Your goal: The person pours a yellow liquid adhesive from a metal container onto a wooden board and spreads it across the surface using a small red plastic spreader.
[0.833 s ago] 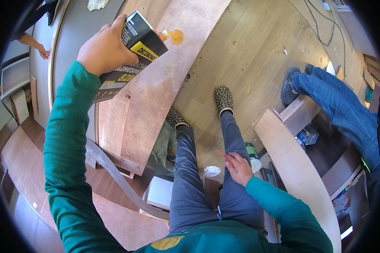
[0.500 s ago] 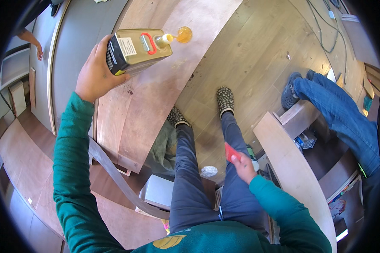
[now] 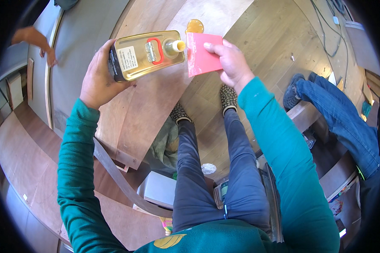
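Observation:
My left hand [image 3: 98, 82] grips a rectangular gold and black metal can [image 3: 141, 46] by its base end. The can lies tilted on its side in the air, its red handle facing me and its pale spout pointing right. My right hand [image 3: 236, 67] pinches a flat pink plastic spreader [image 3: 207, 55] just right of the spout, thumb on top. Beyond the spreader, a puddle of amber liquid [image 3: 195, 26] sits on the reddish plywood board [image 3: 135, 114]. A small gap shows between spout and spreader.
At right, a person in jeans [image 3: 342, 109] kneels or sits by wooden shelving. Another person's arm [image 3: 36, 40] reaches in at upper left over a grey panel [image 3: 82, 50]. A white box [image 3: 158, 189] stands by my legs; cables [image 3: 325, 33] lie on the floor at upper right.
My right hand has risen from beside my leg to the can's spout, bringing the pink spreader. The can has turned slightly toward me. The other person's arm at upper left has shifted right.

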The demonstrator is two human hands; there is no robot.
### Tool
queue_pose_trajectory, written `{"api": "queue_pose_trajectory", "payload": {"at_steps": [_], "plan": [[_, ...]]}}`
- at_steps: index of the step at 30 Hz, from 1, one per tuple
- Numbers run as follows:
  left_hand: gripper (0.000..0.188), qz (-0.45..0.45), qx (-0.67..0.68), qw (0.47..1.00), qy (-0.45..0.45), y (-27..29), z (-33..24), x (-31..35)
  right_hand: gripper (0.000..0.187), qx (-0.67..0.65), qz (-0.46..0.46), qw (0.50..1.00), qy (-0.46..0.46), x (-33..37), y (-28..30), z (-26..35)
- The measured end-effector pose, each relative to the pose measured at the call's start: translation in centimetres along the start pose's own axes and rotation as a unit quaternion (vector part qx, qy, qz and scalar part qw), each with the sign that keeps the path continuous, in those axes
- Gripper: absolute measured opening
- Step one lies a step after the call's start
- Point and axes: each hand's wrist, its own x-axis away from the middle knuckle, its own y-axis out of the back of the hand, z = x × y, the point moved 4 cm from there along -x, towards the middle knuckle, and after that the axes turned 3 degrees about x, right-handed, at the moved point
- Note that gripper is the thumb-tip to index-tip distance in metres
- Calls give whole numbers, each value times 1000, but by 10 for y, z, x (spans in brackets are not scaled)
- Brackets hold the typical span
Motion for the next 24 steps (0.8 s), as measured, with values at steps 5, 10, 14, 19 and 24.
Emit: {"api": "queue_pose_trajectory", "payload": {"at_steps": [5, 10, 14, 19, 24], "plan": [[104, -7, -23, 1000, -5, 3, 15, 15, 32, -11, 84, 996, -19, -5, -20, 2], [106, -31, -53, 997, 53, 4, 34, 25, 40, -161, 142, 977, -8, 6, -17, 10], [100, -46, 70, 992, 94, 0, 59, 33, 46, -266, 177, 948, 8, 11, -3, 24], [93, -98, 182, 971, 120, -3, 96, 53, 45, -249, 114, 962, 20, 10, 28, 30], [87, -154, 222, 946, 180, -12, 142, 74, 38, -28, -41, 999, -14, 2, 35, 1]]}}
